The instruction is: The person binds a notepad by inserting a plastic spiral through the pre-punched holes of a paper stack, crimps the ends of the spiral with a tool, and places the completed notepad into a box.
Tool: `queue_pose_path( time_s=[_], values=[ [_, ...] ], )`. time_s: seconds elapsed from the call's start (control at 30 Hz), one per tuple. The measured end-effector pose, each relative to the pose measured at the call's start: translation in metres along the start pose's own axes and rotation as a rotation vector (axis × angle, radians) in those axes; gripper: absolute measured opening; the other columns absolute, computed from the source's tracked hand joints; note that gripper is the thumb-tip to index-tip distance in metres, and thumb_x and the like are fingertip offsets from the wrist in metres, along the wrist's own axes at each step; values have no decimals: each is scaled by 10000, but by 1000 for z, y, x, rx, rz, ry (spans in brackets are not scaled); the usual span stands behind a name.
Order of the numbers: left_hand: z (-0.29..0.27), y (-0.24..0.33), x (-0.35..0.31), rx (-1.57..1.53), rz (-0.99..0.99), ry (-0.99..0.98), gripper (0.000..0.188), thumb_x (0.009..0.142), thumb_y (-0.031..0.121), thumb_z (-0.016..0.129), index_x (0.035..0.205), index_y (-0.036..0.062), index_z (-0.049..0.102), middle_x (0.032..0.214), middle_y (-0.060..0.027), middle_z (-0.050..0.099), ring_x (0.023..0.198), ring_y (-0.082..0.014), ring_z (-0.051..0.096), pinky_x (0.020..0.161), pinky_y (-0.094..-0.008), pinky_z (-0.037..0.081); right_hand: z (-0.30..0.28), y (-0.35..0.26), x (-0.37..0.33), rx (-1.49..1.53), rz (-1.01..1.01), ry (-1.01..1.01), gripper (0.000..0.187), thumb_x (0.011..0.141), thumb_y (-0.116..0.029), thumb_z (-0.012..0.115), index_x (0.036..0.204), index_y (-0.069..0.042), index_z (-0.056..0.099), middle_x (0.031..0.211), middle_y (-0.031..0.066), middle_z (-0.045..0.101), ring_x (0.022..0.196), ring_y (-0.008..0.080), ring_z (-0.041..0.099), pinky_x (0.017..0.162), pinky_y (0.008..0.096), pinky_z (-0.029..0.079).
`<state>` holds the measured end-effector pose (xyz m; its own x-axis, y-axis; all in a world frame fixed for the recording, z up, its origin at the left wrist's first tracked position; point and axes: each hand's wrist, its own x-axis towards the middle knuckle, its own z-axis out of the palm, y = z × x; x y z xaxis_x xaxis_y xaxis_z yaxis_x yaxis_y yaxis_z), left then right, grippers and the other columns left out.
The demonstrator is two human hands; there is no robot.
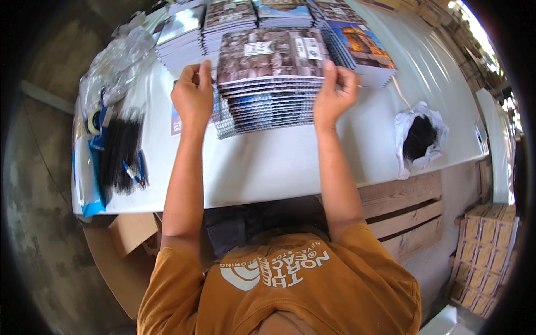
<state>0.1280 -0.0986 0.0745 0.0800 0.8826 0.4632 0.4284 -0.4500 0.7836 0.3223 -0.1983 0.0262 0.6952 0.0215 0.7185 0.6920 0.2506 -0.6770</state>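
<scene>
A stack of spiral-bound notebooks [271,84] with photo covers lies on the white table [268,167], spirals toward me. My left hand [192,95] grips the stack's left side, fingers over the top edge. On the opposite side, my right hand [335,92] clasps the stack the same way. The top notebook shows a grey-brown picture cover. The stack sits slightly fanned, lower notebooks sticking out toward me.
More notebook stacks [234,22] stand in a row behind. A pile of black pens [120,151], tape and clear plastic bags [114,64] lie at the left. A white bag of black items [420,137] sits at the right. Cardboard boxes [483,251] and a wooden pallet [402,215] are below right.
</scene>
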Motion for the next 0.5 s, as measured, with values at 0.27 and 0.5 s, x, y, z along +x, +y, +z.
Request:
queue_pose_path(
  time_s=[0.27,0.5],
  values=[
    [-70,-140,-23,523,481,-647,530,747,131,596,1260,77,476,1237,-184,515,1135,-296,505,946,-379,415,-53,-37,-65,200,34,-225,189,855,-75,556,1013,12,498,927,91,531,861,173,486,808,303,389],
    [-104,-88,-110,668,322,-553,511,721,123,579,1205,38,443,1053,-155,603,836,-286,629,651,-378,533,-79,-100,-134,623,1353,-1574,263,920,-203,505,1068,8,555,968,109,605,828,167,609,701,280,514]
  ],
)
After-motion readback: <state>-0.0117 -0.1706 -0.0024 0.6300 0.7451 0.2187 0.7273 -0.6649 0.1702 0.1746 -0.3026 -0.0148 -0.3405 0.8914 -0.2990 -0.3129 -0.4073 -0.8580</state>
